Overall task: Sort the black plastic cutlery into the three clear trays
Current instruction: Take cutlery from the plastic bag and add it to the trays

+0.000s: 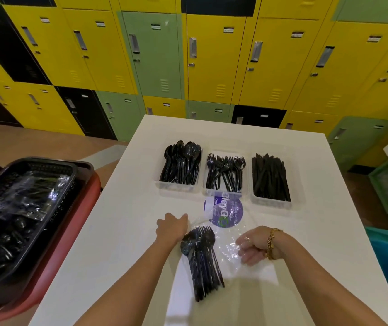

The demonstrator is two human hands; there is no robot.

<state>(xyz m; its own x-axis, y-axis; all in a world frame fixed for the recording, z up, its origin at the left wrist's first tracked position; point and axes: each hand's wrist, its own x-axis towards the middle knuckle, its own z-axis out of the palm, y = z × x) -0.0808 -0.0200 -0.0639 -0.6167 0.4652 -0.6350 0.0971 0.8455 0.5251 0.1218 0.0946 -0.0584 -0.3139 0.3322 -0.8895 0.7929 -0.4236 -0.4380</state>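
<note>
Head view: left hand (171,225) and right hand (256,245) both pinch clear bag (230,250); near desk (117,243) edge, cutlery bundle (200,260) may scatter if tugged.

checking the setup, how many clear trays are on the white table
3, in a row at the far side of the white table: the left clear plastic tray holds black spoons, the middle tray forks, the right tray knives. None looks hidden.

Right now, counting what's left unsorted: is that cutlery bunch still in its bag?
Out: the cutlery bunch lies atop the flattened clear bag.
</note>
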